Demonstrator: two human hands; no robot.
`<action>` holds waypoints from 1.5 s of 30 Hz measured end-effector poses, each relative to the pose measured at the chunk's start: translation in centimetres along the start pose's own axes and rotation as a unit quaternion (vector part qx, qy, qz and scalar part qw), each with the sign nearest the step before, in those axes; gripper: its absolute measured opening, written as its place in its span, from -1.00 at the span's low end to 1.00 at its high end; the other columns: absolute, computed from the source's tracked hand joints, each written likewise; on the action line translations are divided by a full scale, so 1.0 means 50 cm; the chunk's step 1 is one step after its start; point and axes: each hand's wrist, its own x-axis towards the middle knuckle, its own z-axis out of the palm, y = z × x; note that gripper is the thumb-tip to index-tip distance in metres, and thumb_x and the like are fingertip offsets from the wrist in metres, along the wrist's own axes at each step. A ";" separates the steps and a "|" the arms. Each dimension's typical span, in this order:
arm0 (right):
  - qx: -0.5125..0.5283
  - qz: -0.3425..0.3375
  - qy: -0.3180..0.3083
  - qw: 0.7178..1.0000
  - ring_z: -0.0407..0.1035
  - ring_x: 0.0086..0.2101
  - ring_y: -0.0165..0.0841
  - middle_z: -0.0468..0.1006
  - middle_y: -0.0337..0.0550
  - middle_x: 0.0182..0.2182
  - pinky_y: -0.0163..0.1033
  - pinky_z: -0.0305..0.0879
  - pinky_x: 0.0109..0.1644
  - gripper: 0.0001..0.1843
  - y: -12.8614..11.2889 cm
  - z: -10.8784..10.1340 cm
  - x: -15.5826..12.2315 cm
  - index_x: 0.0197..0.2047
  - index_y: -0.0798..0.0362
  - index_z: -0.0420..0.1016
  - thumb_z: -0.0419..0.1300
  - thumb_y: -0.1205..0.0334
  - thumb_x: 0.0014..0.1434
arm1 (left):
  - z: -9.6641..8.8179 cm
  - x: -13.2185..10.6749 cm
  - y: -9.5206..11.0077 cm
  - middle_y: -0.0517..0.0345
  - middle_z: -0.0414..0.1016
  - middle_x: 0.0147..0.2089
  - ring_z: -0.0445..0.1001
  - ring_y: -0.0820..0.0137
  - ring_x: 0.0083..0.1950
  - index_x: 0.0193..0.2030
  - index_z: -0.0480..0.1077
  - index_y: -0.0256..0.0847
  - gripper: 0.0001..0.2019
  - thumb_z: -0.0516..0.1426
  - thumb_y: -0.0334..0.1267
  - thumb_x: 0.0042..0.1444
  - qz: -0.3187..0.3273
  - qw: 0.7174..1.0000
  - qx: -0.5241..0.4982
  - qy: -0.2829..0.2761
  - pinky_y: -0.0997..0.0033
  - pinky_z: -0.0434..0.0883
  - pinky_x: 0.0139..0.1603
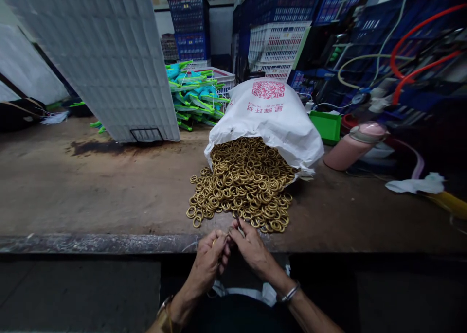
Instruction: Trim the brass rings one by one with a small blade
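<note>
My left hand (210,256) is closed in a pinch at the table's front edge. A small gold-coloured curve shows at its fingers, but I cannot tell whether it is a held ring or one worn on a finger. Touching it at the fingertips, my right hand (253,250) grips a thin dark stick-like tool (238,220), whose top end points up and away; the rest is hidden. Just beyond both hands lies a heap of gold-coloured rings (248,189), spilling from the mouth of a white sack (272,116) printed in red.
A tall pale ribbed panel (120,70) stands at the left on the wooden table (109,192). Behind it lie bright green and blue pieces (199,95). To the right are a pink bottle (355,146), a green tray (325,127) and hoses. Stacked crates (277,41) fill the back.
</note>
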 end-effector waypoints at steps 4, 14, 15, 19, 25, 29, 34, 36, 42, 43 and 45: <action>-0.102 -0.008 0.017 0.995 0.24 -0.52 -0.44 0.36 -0.27 -0.57 -0.35 0.11 -0.42 -0.80 0.016 -0.004 -0.003 -0.44 0.05 0.24 -0.13 0.25 0.14 | 0.006 -0.002 0.010 0.35 0.19 -0.58 0.06 0.65 -0.68 -0.44 0.20 -0.22 -0.66 0.07 0.05 0.00 -0.001 1.000 0.003 0.007 0.67 0.00 -0.71; -0.388 -0.047 -0.058 0.919 0.32 -0.47 -0.37 0.49 -0.20 -0.47 -0.31 -0.05 -0.44 -0.69 0.016 0.005 -0.021 -0.22 0.04 0.29 -0.05 0.48 -0.05 | 0.006 0.000 0.016 0.37 0.19 -0.61 0.07 0.66 -0.68 -0.48 0.15 -0.21 -0.63 0.10 0.08 -0.07 0.010 0.998 0.040 0.044 0.68 0.03 -0.71; -0.407 -0.042 -0.060 0.911 0.33 -0.46 -0.36 0.50 -0.18 -0.47 -0.30 -0.06 -0.44 -0.69 0.013 0.005 -0.018 -0.21 0.05 0.29 -0.05 0.48 -0.04 | 0.003 -0.004 0.015 0.37 0.19 -0.61 0.07 0.66 -0.68 -0.48 0.15 -0.21 -0.63 0.10 0.08 -0.06 0.012 0.998 0.043 0.045 0.68 0.02 -0.71; -0.460 -0.013 -0.052 0.886 0.36 -0.48 -0.32 0.51 -0.10 -0.47 -0.28 -0.10 -0.47 -0.69 0.007 0.004 0.004 -0.17 0.12 0.29 -0.07 0.48 0.01 | -0.006 -0.026 0.014 0.35 0.20 -0.62 0.12 0.65 -0.67 -0.45 0.18 -0.22 -0.66 0.11 0.03 -0.03 0.007 1.000 0.017 0.017 0.68 0.02 -0.71; -0.443 -0.077 0.014 0.893 0.37 -0.40 -0.34 0.51 -0.14 -0.43 -0.30 -0.03 -0.41 -0.64 0.001 0.014 0.053 -0.23 0.09 0.30 -0.06 0.54 -0.11 | -0.029 -0.029 0.017 0.25 0.31 -0.46 0.13 0.66 -0.65 -0.41 0.21 -0.23 -0.73 0.08 -0.05 0.05 -0.007 0.988 -0.156 -0.020 0.67 0.03 -0.72; -0.435 -0.114 0.029 0.893 0.39 -0.35 -0.35 0.52 -0.14 -0.32 -0.31 0.02 -0.36 -0.47 -0.023 0.027 0.093 -0.01 0.09 0.22 -0.05 0.53 -0.10 | -0.051 -0.014 0.014 0.13 0.37 -0.35 0.18 0.65 -0.60 -0.42 0.24 -0.28 -0.75 0.07 -0.11 0.07 -0.011 0.980 -0.197 -0.005 0.67 0.05 -0.71; -0.495 -0.085 -0.002 0.865 0.40 -0.38 -0.33 0.53 -0.11 -0.33 -0.31 0.03 -0.39 -0.48 -0.035 0.052 0.123 0.10 0.05 0.14 -0.04 0.44 0.03 | -0.068 -0.011 0.020 0.17 0.37 -0.41 0.20 0.62 -0.62 -0.29 0.26 -0.23 -0.83 0.08 -0.17 0.06 -0.016 0.970 -0.240 -0.019 0.65 0.05 -0.72; -0.506 -0.072 0.002 0.860 0.40 -0.40 -0.34 0.54 -0.12 -0.35 -0.32 0.02 -0.40 -0.55 -0.032 0.058 0.127 0.06 0.04 0.20 -0.05 0.43 0.07 | -0.072 -0.010 0.025 0.19 0.36 -0.41 0.22 0.61 -0.60 -0.24 0.28 -0.22 -0.82 0.10 -0.20 0.05 -0.028 0.965 -0.261 -0.029 0.66 0.05 -0.71; -0.439 -0.064 0.034 0.895 0.40 -0.41 -0.38 0.55 -0.19 -0.41 -0.36 0.02 -0.40 -0.63 -0.028 0.050 0.127 -0.09 0.00 0.35 -0.03 0.45 0.03 | -0.086 0.002 0.031 0.13 0.38 -0.39 0.34 0.54 -0.49 -0.43 0.30 -0.30 -0.84 0.18 -0.25 -0.04 -0.046 0.946 -0.320 -0.019 0.68 0.04 -0.70; -0.422 -0.060 0.038 0.904 0.39 -0.41 -0.39 0.55 -0.19 -0.42 -0.37 0.03 -0.39 -0.64 -0.027 0.046 0.127 -0.11 0.00 0.37 -0.03 0.45 0.03 | -0.087 0.005 0.031 0.11 0.39 -0.40 0.37 0.51 -0.47 -0.44 0.30 -0.30 -0.83 0.20 -0.27 -0.07 -0.051 0.944 -0.326 -0.011 0.69 0.04 -0.70; -0.384 -0.063 0.047 0.920 0.39 -0.41 -0.38 0.54 -0.18 -0.43 -0.37 0.07 -0.36 -0.65 -0.021 0.038 0.128 -0.14 0.01 0.40 -0.04 0.44 0.03 | -0.087 0.012 0.032 0.09 0.40 -0.40 0.41 0.47 -0.42 -0.44 0.29 -0.30 -0.81 0.23 -0.28 -0.11 -0.062 0.942 -0.330 0.004 0.70 0.04 -0.70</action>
